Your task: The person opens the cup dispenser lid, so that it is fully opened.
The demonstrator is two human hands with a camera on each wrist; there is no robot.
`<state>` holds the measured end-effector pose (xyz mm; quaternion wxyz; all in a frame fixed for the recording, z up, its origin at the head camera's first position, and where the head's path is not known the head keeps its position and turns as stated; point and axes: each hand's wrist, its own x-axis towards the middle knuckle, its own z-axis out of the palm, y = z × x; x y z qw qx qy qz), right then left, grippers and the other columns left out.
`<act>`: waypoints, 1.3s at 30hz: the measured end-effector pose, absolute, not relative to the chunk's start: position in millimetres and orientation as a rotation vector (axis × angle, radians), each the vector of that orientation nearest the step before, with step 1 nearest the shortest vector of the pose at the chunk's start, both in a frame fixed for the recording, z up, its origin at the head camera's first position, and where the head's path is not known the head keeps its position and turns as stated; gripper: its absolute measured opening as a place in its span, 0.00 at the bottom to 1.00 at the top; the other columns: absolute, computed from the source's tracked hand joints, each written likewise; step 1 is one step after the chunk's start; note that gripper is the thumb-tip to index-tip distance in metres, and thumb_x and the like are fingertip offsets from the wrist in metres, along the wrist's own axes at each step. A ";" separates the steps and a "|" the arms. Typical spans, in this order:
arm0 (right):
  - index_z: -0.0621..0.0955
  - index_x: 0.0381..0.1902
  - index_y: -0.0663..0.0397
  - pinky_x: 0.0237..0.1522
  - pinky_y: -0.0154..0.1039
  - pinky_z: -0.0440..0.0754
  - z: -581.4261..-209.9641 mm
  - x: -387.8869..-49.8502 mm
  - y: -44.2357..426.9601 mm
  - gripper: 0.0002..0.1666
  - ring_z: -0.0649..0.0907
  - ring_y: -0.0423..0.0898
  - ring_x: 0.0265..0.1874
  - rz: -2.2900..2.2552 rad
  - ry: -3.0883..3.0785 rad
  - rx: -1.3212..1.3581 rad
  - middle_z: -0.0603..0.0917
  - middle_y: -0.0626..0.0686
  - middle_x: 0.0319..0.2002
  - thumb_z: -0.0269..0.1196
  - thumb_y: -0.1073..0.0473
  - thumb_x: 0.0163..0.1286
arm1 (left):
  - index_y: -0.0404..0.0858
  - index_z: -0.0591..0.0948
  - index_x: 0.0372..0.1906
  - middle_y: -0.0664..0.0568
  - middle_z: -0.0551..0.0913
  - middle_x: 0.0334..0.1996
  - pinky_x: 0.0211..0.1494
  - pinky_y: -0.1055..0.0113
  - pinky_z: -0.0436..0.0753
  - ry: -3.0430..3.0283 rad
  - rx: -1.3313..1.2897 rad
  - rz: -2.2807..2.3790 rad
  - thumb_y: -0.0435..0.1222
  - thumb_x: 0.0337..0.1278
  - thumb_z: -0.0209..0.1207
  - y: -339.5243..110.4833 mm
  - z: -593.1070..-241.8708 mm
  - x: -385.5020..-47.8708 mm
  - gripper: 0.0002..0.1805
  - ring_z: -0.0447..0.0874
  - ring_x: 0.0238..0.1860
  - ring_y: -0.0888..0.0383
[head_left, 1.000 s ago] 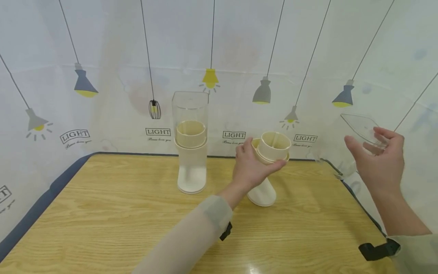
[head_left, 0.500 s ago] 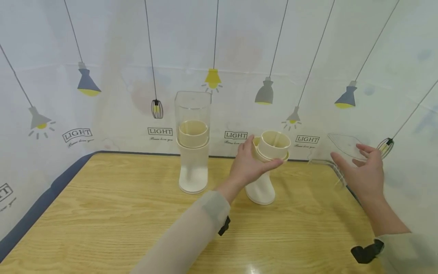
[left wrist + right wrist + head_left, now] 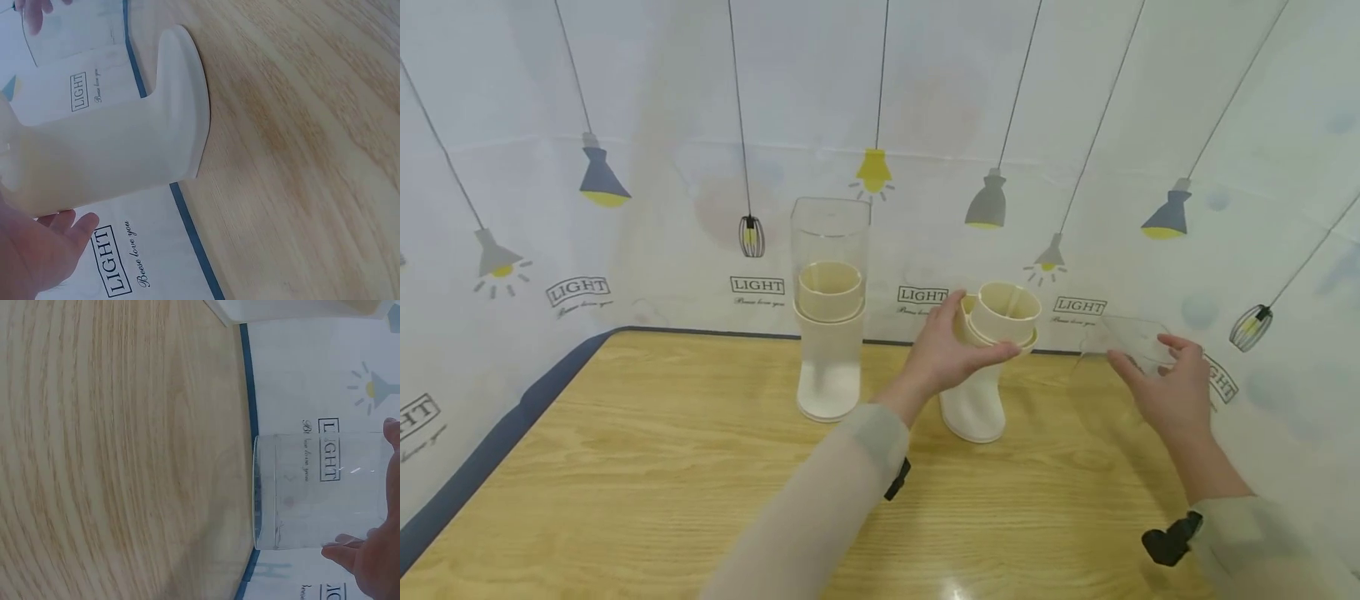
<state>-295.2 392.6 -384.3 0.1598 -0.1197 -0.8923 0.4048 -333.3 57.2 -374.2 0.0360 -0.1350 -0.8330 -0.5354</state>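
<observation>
My left hand (image 3: 942, 350) grips the upper part of a cream plastic stand (image 3: 976, 400), which has a round collar (image 3: 1006, 315) on top and a rounded foot on the table. In the left wrist view the stand (image 3: 106, 156) lies across the image, fingers curled round its upper end. To the right, my right hand (image 3: 1180, 392) holds a clear, open-ended plastic container (image 3: 312, 494) in the air, thumb and fingers on opposite sides of its upper end. The container's outline is faint in the head view.
A matching cream stand (image 3: 829, 367) with a clear container (image 3: 831, 221) mounted on it stands upright to the left. The wood-grain table (image 3: 700, 467) has a dark blue edge at the back. A white cloth printed with lamps (image 3: 662, 167) hangs behind.
My right hand has moved left and down with the clear container, closer to the right-hand stand. My left hand keeps its hold on that stand, which stays nearly in place.
</observation>
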 end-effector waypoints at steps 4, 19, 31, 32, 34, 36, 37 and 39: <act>0.49 0.89 0.57 0.71 0.78 0.71 -393.6 -301.2 394.0 0.66 0.65 0.80 0.78 1.111 -2.573 -0.337 0.46 0.75 0.86 0.64 0.25 0.75 | 0.62 0.57 0.88 0.50 0.68 0.82 0.72 0.45 0.82 -2.558 -0.418 -1.651 0.72 0.41 0.79 58.1 -375.2 -335.1 0.69 0.78 0.71 0.47; 0.54 0.90 0.51 0.68 0.80 0.71 -420.4 -313.4 410.9 0.60 0.64 0.82 0.77 1.122 -2.579 -0.286 0.44 0.74 0.87 0.63 0.27 0.77 | 0.58 0.58 0.88 0.49 0.71 0.78 0.68 0.46 0.84 -2.551 -0.433 -1.638 0.71 0.41 0.80 61.6 -375.6 -338.0 0.69 0.80 0.67 0.48; 0.53 0.91 0.43 0.71 0.80 0.70 -426.0 -329.4 413.9 0.61 0.61 0.78 0.81 1.167 -2.535 -0.289 0.44 0.68 0.89 0.65 0.26 0.74 | 0.57 0.58 0.88 0.49 0.71 0.79 0.73 0.46 0.82 -2.548 -0.449 -1.680 0.68 0.44 0.81 62.2 -371.3 -343.5 0.67 0.77 0.71 0.48; 0.53 0.91 0.43 0.71 0.80 0.70 -425.8 -329.7 413.8 0.61 0.62 0.78 0.81 1.161 -2.538 -0.296 0.44 0.69 0.88 0.65 0.25 0.74 | 0.57 0.58 0.88 0.49 0.70 0.80 0.73 0.46 0.81 -2.548 -0.453 -1.688 0.67 0.44 0.81 62.4 -371.3 -343.9 0.67 0.77 0.72 0.48; 0.52 0.91 0.42 0.71 0.79 0.70 -425.7 -330.7 413.3 0.61 0.62 0.78 0.81 1.152 -2.541 -0.301 0.44 0.69 0.88 0.65 0.25 0.74 | 0.57 0.57 0.89 0.49 0.69 0.81 0.75 0.45 0.80 -2.549 -0.453 -1.699 0.67 0.45 0.81 62.2 -371.2 -344.2 0.68 0.76 0.73 0.47; 0.52 0.91 0.42 0.71 0.79 0.70 -425.7 -331.7 413.1 0.61 0.63 0.78 0.81 1.146 -2.542 -0.303 0.45 0.69 0.88 0.65 0.25 0.74 | 0.57 0.57 0.89 0.49 0.68 0.82 0.76 0.45 0.79 -2.551 -0.455 -1.703 0.66 0.45 0.81 62.0 -371.2 -344.6 0.68 0.75 0.75 0.47; 0.52 0.91 0.42 0.71 0.79 0.70 -425.7 -332.0 413.0 0.62 0.63 0.78 0.81 1.143 -2.543 -0.302 0.45 0.69 0.88 0.65 0.25 0.74 | 0.57 0.57 0.89 0.48 0.68 0.83 0.77 0.45 0.79 -2.552 -0.454 -1.702 0.66 0.45 0.81 62.1 -370.9 -344.6 0.68 0.75 0.75 0.47; 0.53 0.91 0.42 0.72 0.79 0.70 -425.9 -332.5 413.1 0.62 0.63 0.78 0.81 1.139 -2.541 -0.303 0.45 0.69 0.88 0.66 0.25 0.74 | 0.57 0.56 0.89 0.48 0.67 0.83 0.77 0.44 0.79 -2.554 -0.451 -1.696 0.66 0.45 0.81 62.8 -370.7 -344.8 0.68 0.74 0.76 0.47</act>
